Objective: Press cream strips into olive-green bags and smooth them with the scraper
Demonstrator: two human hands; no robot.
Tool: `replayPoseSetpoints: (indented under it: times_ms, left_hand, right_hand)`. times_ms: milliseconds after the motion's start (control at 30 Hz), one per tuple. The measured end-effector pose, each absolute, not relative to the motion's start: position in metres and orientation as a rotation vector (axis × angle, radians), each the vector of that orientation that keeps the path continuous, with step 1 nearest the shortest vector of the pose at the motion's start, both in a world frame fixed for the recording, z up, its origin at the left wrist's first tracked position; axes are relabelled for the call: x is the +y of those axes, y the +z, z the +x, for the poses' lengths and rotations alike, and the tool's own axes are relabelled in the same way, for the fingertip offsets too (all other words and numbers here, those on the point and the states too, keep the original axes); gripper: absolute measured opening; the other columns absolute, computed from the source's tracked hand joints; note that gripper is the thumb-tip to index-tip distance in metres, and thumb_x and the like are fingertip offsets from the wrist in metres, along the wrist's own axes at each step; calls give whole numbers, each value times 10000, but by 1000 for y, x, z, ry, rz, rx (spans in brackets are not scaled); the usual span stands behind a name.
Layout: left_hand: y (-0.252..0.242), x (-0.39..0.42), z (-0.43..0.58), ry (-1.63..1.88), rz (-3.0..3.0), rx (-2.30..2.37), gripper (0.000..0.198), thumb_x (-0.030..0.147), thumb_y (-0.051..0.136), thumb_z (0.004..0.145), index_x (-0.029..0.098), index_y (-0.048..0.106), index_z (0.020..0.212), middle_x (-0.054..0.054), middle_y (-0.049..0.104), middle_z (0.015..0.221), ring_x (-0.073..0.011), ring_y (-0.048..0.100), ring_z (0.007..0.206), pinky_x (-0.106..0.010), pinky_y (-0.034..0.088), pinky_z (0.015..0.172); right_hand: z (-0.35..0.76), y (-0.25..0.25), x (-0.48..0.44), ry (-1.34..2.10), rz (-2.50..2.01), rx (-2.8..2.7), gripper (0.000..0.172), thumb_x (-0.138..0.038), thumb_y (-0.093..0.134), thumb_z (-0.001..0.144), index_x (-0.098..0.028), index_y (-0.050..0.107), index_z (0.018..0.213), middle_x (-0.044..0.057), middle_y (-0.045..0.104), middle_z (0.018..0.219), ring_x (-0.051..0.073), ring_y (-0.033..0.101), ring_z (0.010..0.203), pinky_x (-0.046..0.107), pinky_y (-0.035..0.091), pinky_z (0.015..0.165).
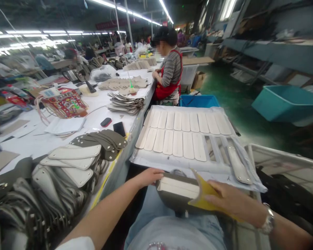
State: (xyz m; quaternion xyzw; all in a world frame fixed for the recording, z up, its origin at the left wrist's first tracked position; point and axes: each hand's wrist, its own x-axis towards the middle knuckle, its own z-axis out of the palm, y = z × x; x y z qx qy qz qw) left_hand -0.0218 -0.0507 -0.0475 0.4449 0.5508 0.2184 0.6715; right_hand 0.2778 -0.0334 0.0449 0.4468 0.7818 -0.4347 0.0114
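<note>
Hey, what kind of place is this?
Probably a leather-goods or bag factory floor: piles of grey riveted leather tabs on a long white worktable, rows of cream oblong pieces on a white tray, and a co-worker in a red apron alongside.

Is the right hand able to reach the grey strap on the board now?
Probably yes: the strap lies at the near right corner of the board, just beyond the right hand, nothing between them. But that hand holds a yellow sheet, so its grip is busy.

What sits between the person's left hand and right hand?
In the head view, a grey flap topped by a cream strip spans from left hand to right hand, which pinches a yellow sheet.
</note>
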Motion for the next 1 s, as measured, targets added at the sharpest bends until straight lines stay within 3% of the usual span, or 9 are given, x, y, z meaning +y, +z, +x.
replayPoseSetpoints:
  times_ms: [133,233,333,467,567,700,900,1000]
  left_hand:
    - [-48,-42,-21,462,1092,1319,328,278,614,680,198,663,994,-31,657,951,-191,565,866,-297,440,740]
    - [-37,-43,-23,444,1129,1350,272,268,637,658,192,677,917,-37,652,959,-190,593,831,-273,443,738]
    - [-25,-59,-24,394,1117,1328,424,423,594,713,199,606,1073,-76,643,943,-187,631,617,-303,474,603]
    - [-28,-87,-16,509,878,1134,635,638,360,799,276,340,1320,-79,627,950,-184,646,572,-318,497,550]
    - [-42,-99,-3,780,630,930,653,663,393,785,241,407,1283,-62,621,878,-159,632,599,-278,495,564]
    - [-56,-102,7,1022,526,818,618,638,431,790,216,489,1238,-55,623,891,-130,592,592,-238,473,544]
    - [-67,-106,6,1140,488,699,664,678,393,780,195,533,1213,-91,612,1075,-202,608,848,-298,479,753]
    - [-72,-107,7,1200,561,751,655,666,385,793,182,543,1205,-96,604,1122,-242,551,1029,-346,401,920]
  right_hand:
    - [275,41,-78,-1734,1652,2364,397,-461,504,779,-153,642,989,62,681,930,224,618,803,277,488,689]
    - [255,32,-103,-1597,1935,2460,383,-477,497,782,-169,658,943,60,688,885,216,614,757,283,486,653]
    - [233,24,-118,-1465,2040,2524,371,-495,462,806,-183,645,887,39,678,788,192,597,696,270,467,611]
    - [208,8,-133,-1936,2030,2265,391,-533,473,782,-171,599,858,13,642,666,138,553,531,227,422,468]
    - [189,-10,-144,-2178,1932,2032,412,-564,508,724,-157,558,756,-15,571,507,103,477,392,206,352,378]
    - [165,-38,-151,-2338,1873,1821,459,-608,541,646,-152,521,687,-17,545,438,87,438,340,199,325,352]
    - [146,-55,-150,-2588,1935,1507,478,-605,581,626,-146,529,749,-1,610,512,69,462,355,173,317,347]
    - [144,-53,-148,-2670,1934,1433,462,-590,586,641,-142,540,744,-15,592,482,59,450,343,162,299,342]
